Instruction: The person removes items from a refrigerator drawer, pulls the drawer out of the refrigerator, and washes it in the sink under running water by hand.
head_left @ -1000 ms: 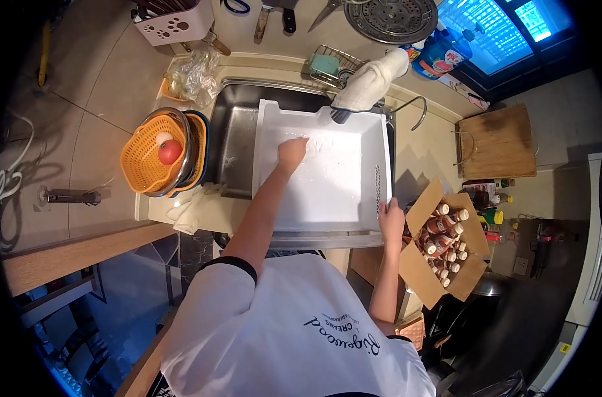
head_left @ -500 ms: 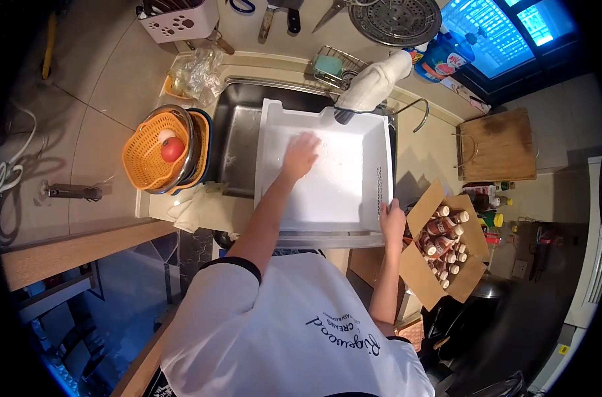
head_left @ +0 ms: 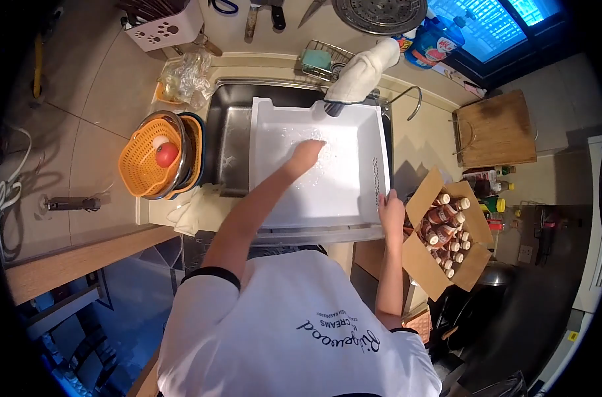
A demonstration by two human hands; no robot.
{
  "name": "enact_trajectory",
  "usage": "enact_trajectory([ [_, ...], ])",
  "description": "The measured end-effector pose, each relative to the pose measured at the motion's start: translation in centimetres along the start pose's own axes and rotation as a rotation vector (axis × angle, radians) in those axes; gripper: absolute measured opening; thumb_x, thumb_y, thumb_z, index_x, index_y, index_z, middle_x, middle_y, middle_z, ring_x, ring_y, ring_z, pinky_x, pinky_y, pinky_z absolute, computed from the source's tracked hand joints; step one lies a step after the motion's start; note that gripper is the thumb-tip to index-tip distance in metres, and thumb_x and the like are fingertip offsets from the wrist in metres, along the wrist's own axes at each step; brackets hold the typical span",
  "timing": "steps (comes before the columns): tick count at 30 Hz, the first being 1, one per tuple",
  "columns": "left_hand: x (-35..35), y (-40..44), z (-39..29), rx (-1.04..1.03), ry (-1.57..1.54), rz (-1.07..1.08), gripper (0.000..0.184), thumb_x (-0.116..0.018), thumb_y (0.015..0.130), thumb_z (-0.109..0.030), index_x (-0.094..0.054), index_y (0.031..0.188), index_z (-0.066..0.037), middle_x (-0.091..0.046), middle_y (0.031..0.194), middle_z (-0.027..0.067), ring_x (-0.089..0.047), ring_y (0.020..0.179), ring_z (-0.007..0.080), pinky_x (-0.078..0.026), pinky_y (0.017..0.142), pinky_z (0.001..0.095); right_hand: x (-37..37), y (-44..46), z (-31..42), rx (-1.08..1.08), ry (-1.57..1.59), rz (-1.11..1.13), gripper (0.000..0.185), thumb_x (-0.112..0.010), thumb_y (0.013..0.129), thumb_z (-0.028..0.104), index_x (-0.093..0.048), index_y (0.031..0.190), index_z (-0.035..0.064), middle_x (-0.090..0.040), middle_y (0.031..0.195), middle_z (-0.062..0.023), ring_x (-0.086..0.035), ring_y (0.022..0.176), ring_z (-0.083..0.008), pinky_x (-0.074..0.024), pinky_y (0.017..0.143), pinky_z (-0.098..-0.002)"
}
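A white plastic refrigerator drawer point(head_left: 301, 198) lies across the metal sink point(head_left: 225, 142), its inner floor wet with scattered water drops. My left hand point(head_left: 306, 157) reaches inside against the drawer's floor, fingers stretched out toward the right and holding nothing I can see. On the right side wall, near the front corner, my right hand point(head_left: 391, 213) grips the drawer's edge. Above the far end of the drawer is a faucet wrapped in a white cloth point(head_left: 361, 74), its dark nozzle pointing down into it.
Orange baskets point(head_left: 139, 162) with a red tomato point(head_left: 166, 154) stand left of the sink, near a crumpled plastic bag point(head_left: 188, 76). At right, an open cardboard box point(head_left: 423, 264) holds several bottles. A cutting board point(head_left: 496, 129) leans behind, and a wire rack with a green sponge point(head_left: 316, 60) sits at the back.
My left hand has gone from lying spread on the drawer's floor to a narrower pose, fingers pointing right. More water drops show around it. My right hand keeps its hold on the edge.
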State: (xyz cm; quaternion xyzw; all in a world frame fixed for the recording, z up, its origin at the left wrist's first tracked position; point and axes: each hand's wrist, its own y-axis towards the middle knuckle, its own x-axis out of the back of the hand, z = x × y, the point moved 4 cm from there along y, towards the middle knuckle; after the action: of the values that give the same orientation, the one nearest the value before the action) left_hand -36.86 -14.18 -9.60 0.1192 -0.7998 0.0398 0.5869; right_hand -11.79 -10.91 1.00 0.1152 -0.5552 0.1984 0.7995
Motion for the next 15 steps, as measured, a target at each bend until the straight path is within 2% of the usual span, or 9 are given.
enact_trajectory([
  [1,1.3,0.5,0.1,0.045,-0.221,0.137,0.029,-0.049,0.071,-0.013,-0.056,0.099,-0.007,-0.056,0.096,0.0108,-0.053,0.091,0.0214,-0.042,0.076,0.0337,0.1,0.0,0.0,-0.002,-0.001,-0.004,0.023,-0.049,0.078,0.018,-0.042,0.071,-0.0028,-0.051,0.060,-0.0231,-0.051,0.061,-0.0397,-0.0400,0.052,-0.0439],
  [4,5.8,0.9,-0.4,-0.001,-0.375,0.005,0.017,-0.050,0.069,-0.010,-0.060,0.084,-0.006,-0.059,0.076,0.0125,-0.058,0.071,0.0246,-0.045,0.064,0.0336,0.2,0.1,0.3,0.009,0.017,0.012,0.023,-0.049,0.078,0.018,-0.042,0.072,-0.0029,-0.052,0.061,-0.0235,-0.051,0.061,-0.0397,-0.0399,0.052,-0.0443],
  [5,5.3,1.3,0.1,0.104,-0.750,0.169,0.012,-0.052,0.071,-0.010,-0.061,0.078,-0.004,-0.060,0.077,0.0127,-0.059,0.067,0.0215,-0.045,0.061,0.0326,0.2,0.1,0.3,0.004,0.018,0.019,0.023,-0.049,0.078,0.018,-0.042,0.072,-0.0030,-0.052,0.061,-0.0235,-0.051,0.061,-0.0398,-0.0398,0.052,-0.0445],
  [6,5.8,1.9,0.4,0.103,-0.747,0.172,0.012,-0.052,0.071,-0.010,-0.061,0.078,-0.004,-0.060,0.077,0.0127,-0.059,0.067,0.0215,-0.045,0.061,0.0326,0.2,0.1,0.3,-0.003,0.018,0.026,0.023,-0.049,0.077,0.018,-0.042,0.072,-0.0030,-0.052,0.061,-0.0235,-0.051,0.062,-0.0399,-0.0397,0.052,-0.0446],
  [8,6.0,2.4,-0.2,0.082,-1.343,0.447,0.011,-0.057,0.071,-0.013,-0.061,0.077,-0.004,-0.061,0.078,0.0100,-0.058,0.062,0.0168,-0.044,0.056,0.0297,0.2,0.0,0.3,0.009,0.002,0.016,0.021,-0.049,0.077,0.017,-0.042,0.072,-0.0026,-0.052,0.061,-0.0232,-0.052,0.061,-0.0392,-0.0405,0.052,-0.0441],
  [10,8.7,2.5,-0.6,0.117,-1.319,0.488,0.014,-0.062,0.068,-0.016,-0.061,0.076,-0.004,-0.060,0.073,0.0068,-0.057,0.064,0.0133,-0.043,0.055,0.0272,0.1,0.1,0.2,0.023,-0.014,0.003,0.020,-0.049,0.077,0.016,-0.042,0.072,-0.0022,-0.052,0.061,-0.0229,-0.052,0.060,-0.0384,-0.0413,0.052,-0.0436],
  [12,11.3,2.8,-1.0,-0.076,-0.854,0.326,0.021,-0.066,0.064,-0.020,-0.060,0.076,-0.004,-0.058,0.067,0.0061,-0.056,0.065,0.0118,-0.044,0.057,0.0259,-0.1,0.1,-0.2,0.018,-0.003,0.005,0.020,-0.049,0.077,0.016,-0.042,0.073,-0.0024,-0.053,0.061,-0.0229,-0.052,0.060,-0.0386,-0.0416,0.052,-0.0435],
  [14,11.6,2.4,-1.1,-0.016,-0.808,0.347,0.016,-0.064,0.064,-0.017,-0.059,0.075,-0.006,-0.057,0.067,0.0050,-0.053,0.064,0.0139,-0.043,0.059,0.0290,0.0,0.1,-0.1,0.005,0.018,0.001,0.021,-0.049,0.077,0.017,-0.042,0.072,-0.0029,-0.052,0.061,-0.0233,-0.052,0.061,-0.0394,-0.0405,0.053,-0.0443],
  [15,11.2,2.1,-1.2,-0.105,-0.594,0.305,0.015,-0.062,0.062,-0.015,-0.060,0.075,-0.009,-0.057,0.068,0.0050,-0.054,0.066,0.0166,-0.043,0.061,0.0297,0.0,0.1,-0.1,-0.008,0.037,-0.001,0.023,-0.050,0.077,0.017,-0.042,0.072,-0.0034,-0.051,0.061,-0.0238,-0.051,0.062,-0.0401,-0.0394,0.053,-0.0450],
])
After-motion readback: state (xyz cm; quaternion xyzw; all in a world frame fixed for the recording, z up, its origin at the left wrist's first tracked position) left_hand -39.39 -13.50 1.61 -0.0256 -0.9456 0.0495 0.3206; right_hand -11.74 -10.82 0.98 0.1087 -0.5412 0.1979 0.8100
